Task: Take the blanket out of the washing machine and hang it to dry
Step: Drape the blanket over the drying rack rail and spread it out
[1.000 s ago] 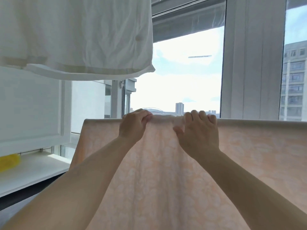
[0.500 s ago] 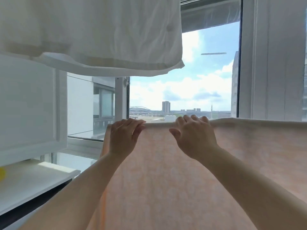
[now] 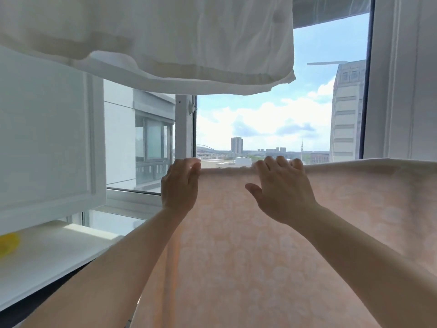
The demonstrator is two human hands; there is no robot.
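Observation:
The peach blanket (image 3: 248,245) with a pale pattern hangs over a support that it hides, and its folded top edge runs level across the right half of the view. My left hand (image 3: 179,185) pinches the left end of that top edge. Further right on the same edge is my right hand (image 3: 281,190). Its fingers hook over the fold, their tips hidden behind it, and its thumb is spread wide off the cloth. Both forearms reach up from the bottom of the frame.
A white sheet (image 3: 165,43) hangs overhead across the top. A white cabinet (image 3: 47,143) and a white counter (image 3: 52,254) with a blurred yellow object (image 3: 8,243) stand at the left. Behind the blanket are a window frame (image 3: 185,129) and a white curtain (image 3: 406,79).
My hands have moved apart along the top edge. The left one slid out to the blanket's left end. The right thumb has lifted off the cloth.

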